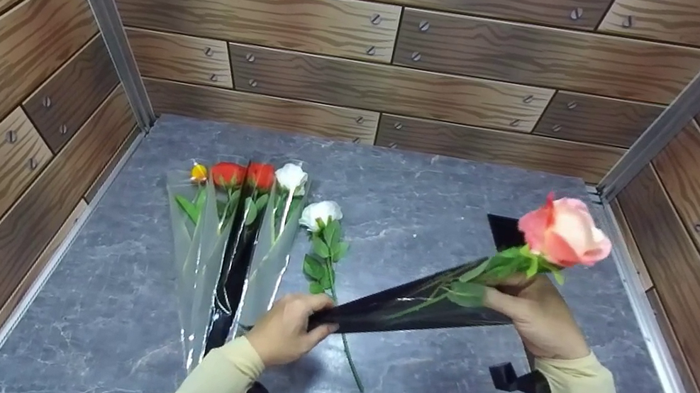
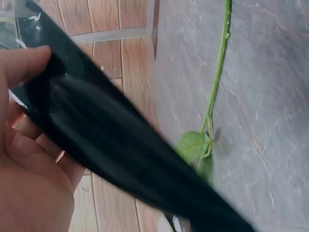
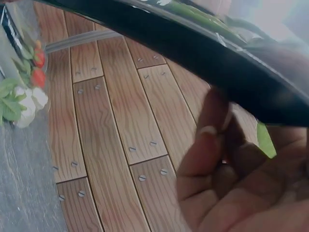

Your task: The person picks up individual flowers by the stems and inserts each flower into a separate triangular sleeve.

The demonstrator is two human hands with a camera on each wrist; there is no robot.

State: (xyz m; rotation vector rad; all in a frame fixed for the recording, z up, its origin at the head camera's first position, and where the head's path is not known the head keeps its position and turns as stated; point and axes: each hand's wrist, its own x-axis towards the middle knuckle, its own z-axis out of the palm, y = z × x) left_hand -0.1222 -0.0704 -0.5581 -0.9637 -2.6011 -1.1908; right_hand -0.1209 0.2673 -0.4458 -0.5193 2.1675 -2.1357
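Note:
A pink rose [image 1: 565, 233] sits in a black-backed clear flower sleeve [image 1: 402, 307], its bloom and upper leaves past the wide end. My left hand [image 1: 289, 328] pinches the narrow tip of the sleeve, thumb on one face, as the left wrist view also shows. Near the wide end, my right hand [image 1: 541, 318] grips the sleeve just below the bloom; its fingers [image 3: 198, 159] curl beneath in the right wrist view. The sleeve is held tilted above the table. Under its tip lies a loose white rose [image 1: 321, 215], its green stem [image 2: 221, 58] bare of wrapping.
Several sleeved roses lie side by side on the left: an orange one [image 1: 199, 172], two red ones [image 1: 229, 174] and a white one [image 1: 291, 177]. The grey marbled table [image 1: 114, 270] is enclosed by wood-patterned walls [image 1: 323, 22] at the back and both sides.

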